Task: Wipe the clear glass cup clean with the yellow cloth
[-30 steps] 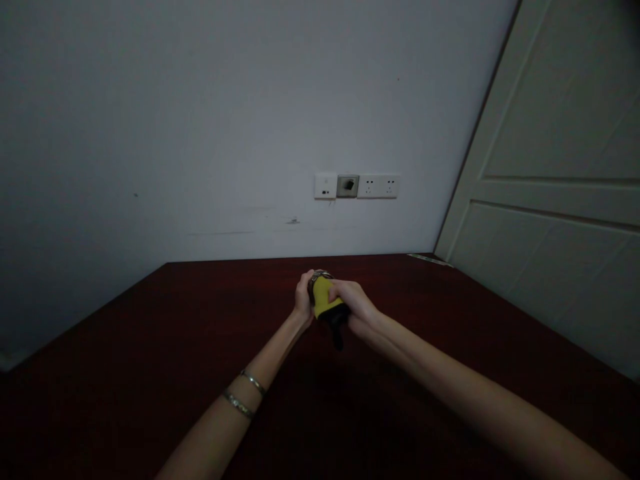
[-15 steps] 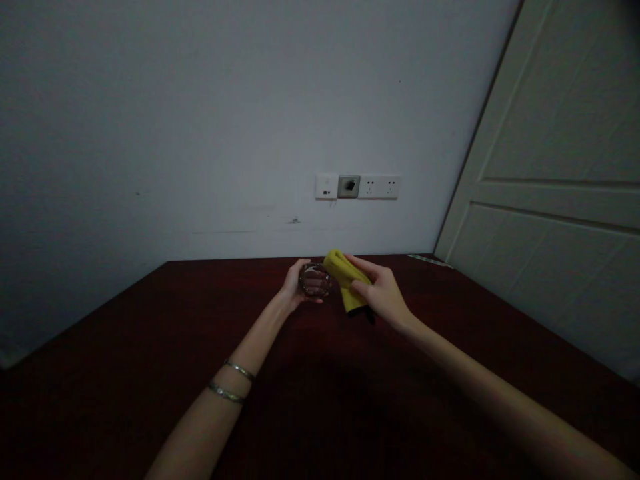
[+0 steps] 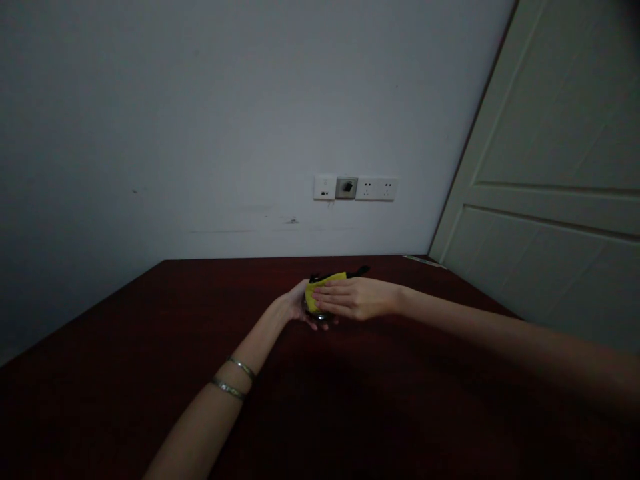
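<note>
My left hand (image 3: 299, 301) is wrapped round a clear glass vessel (image 3: 321, 318), probably a cup or small bowl; only its lower rim shows. Over the glass lies a yellow cloth (image 3: 326, 280) with a black edge. My right hand (image 3: 345, 298) presses this cloth flat against the glass, its fingers together on top. A black end of the cloth sticks out behind the right hand. Most of the glass is hidden beneath the cloth.
The dark red table (image 3: 215, 287) reaches back to a pale wall (image 3: 225, 133) with a row of sockets (image 3: 367, 189). A light panelled door (image 3: 555, 193) stands on the right. A thin strip (image 3: 424, 261) lies at the table's far right corner.
My right hand has moved left and turned, bringing the cloth from beside the glass onto it. My left hand has come slightly lower with the glass.
</note>
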Motion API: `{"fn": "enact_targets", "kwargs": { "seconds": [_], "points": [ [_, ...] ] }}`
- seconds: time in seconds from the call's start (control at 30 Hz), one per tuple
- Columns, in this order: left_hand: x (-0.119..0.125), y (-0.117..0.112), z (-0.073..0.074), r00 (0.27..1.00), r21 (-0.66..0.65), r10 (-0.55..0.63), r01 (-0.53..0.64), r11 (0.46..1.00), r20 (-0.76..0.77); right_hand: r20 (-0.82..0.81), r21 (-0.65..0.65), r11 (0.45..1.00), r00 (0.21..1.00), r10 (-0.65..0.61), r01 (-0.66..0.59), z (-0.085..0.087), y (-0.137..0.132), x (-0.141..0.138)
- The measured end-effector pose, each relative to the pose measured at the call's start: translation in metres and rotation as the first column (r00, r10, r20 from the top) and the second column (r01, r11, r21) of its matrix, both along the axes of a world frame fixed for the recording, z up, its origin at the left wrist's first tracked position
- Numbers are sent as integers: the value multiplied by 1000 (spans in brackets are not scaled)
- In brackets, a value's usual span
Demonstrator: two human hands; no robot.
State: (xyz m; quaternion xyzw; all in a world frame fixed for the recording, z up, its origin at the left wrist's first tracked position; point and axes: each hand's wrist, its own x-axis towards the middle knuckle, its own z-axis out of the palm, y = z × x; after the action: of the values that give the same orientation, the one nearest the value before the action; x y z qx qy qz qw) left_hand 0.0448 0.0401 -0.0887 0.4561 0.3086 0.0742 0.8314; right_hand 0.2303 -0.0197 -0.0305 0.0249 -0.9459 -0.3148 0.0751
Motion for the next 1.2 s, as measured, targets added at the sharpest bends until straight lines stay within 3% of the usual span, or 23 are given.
{"fn": "enact_targets", "kwargs": {
  "seconds": [0.2,0.37,0.47,0.53,0.63,0.8,0.9,1.07,1.2],
  "points": [
    [0,-3,-1,998,34,-22,24,999,-51,122,-12,1000,992,20,-18,4,0,-6],
    [1,-4,3,985,109,149,-139,984,-87,48,23,985,984,-174,173,-12,-3,-10],
    [2,-4,7,955,178,285,-269,947,-76,-4,-6,936,936,-351,351,-23,-7,-16],
    [2,-4,9,929,219,367,-348,912,-50,-32,-102,871,874,-485,480,-27,-11,-23],
    [4,-2,11,886,258,464,-451,854,14,-63,-181,796,801,-595,578,-29,-18,-36],
    [8,0,13,784,277,596,-620,734,175,-97,-350,676,692,-715,649,-20,-29,-51],
    [13,-3,15,701,267,658,-713,648,274,-111,-501,575,611,-784,647,-10,-33,-55],
    [20,-9,16,587,217,720,-809,547,371,-104,-773,360,456,-884,522,6,-27,-57],
    [24,-13,16,510,162,749,-856,492,423,-51,-954,153,363,-930,259,8,-18,-54]
  ]
}}
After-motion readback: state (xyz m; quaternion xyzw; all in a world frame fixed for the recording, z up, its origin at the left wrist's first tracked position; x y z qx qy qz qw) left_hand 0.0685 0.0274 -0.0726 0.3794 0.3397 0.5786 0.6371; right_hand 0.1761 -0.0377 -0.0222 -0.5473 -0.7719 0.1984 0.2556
